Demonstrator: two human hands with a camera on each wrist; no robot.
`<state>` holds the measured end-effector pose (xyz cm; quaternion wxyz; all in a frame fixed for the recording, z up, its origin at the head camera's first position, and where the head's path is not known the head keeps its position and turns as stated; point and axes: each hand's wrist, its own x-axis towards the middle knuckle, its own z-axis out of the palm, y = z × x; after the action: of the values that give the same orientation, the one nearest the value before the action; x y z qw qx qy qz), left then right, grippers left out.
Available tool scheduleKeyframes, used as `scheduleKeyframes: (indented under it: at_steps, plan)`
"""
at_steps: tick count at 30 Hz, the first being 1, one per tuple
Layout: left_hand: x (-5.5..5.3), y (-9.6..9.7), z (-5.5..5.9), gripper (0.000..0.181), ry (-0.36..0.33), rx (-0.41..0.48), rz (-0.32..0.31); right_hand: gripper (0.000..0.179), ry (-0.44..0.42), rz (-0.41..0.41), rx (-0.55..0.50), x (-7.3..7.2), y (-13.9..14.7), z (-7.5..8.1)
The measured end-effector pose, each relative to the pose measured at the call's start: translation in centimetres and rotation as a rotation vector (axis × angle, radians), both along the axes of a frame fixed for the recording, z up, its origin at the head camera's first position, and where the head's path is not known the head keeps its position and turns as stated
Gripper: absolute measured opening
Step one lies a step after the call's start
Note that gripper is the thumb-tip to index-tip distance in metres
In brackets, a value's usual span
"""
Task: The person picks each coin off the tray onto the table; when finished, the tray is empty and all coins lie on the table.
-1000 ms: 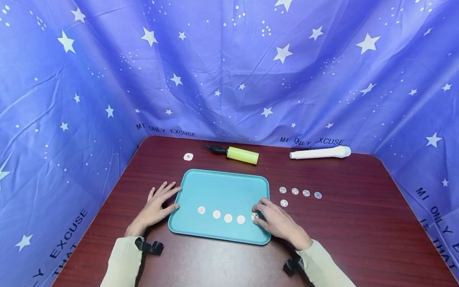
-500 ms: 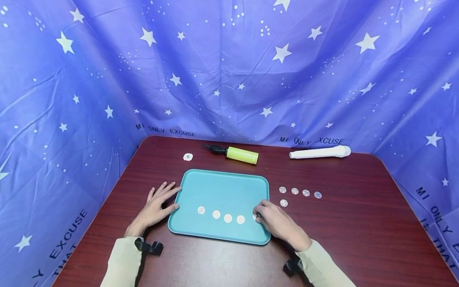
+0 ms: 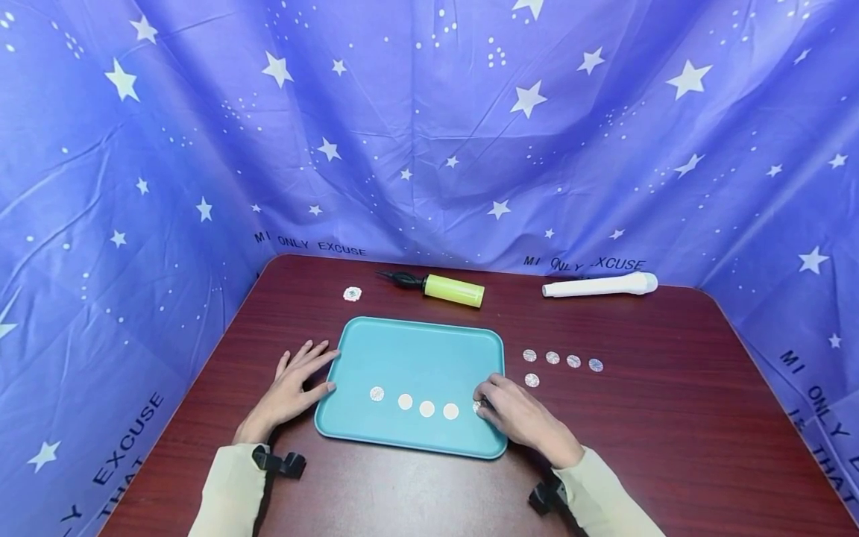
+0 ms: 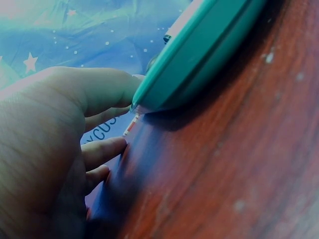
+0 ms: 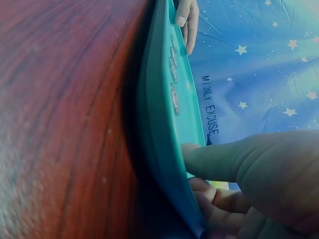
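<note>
A turquoise tray [image 3: 416,350] lies on the table with several small flat round discs in a row near its front, among them a patterned disc [image 3: 377,393] at the left end and a plain pale disc [image 3: 426,409] in the middle. My left hand [image 3: 290,391] rests on the tray's left rim, fingers spread and fairly straight. Over the right side of the tray, my right hand [image 3: 526,419] has its thumb and fingers curled at the rightmost disc [image 3: 477,407], which is mostly covered by them. In the right wrist view the thumb [image 5: 212,160] reaches over the tray rim; that disc is hidden there.
More patterned discs [image 3: 552,358] lie on the table right of the tray. Behind stand out a yellow-green hand pump [image 3: 453,291] with a black nozzle, a white wand [image 3: 599,285] and a white scalloped disc [image 3: 352,294]. A starry blue curtain [image 3: 429,149] surrounds the table [image 3: 671,418].
My right hand's thumb and fingers have drawn closer together over the rightmost disc, covering more of it. My left hand, the tray and the other discs have stayed in place.
</note>
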<state>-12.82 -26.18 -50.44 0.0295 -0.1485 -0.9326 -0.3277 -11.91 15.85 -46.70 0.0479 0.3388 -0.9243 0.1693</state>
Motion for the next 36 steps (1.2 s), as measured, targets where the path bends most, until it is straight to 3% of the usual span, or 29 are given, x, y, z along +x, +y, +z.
scheduleKeyframes:
  at_steps: [10, 24, 36]
  plan:
    - [-0.05, -0.04, -0.1, 0.059, 0.0, 0.0, -0.001, 0.007, -0.01, -0.013, -0.022, -0.15, -0.02, -0.44]
    - [-0.02, -0.02, 0.02, 0.059, -0.002, 0.005, -0.001, 0.011, 0.016, 0.031, -0.02, -0.15, 0.0, -1.03]
    - [-0.04, 0.05, 0.09, 0.059, 0.0, 0.003, 0.003, 0.016, -0.047, -0.024, -0.024, -0.03, 0.15, -0.68]
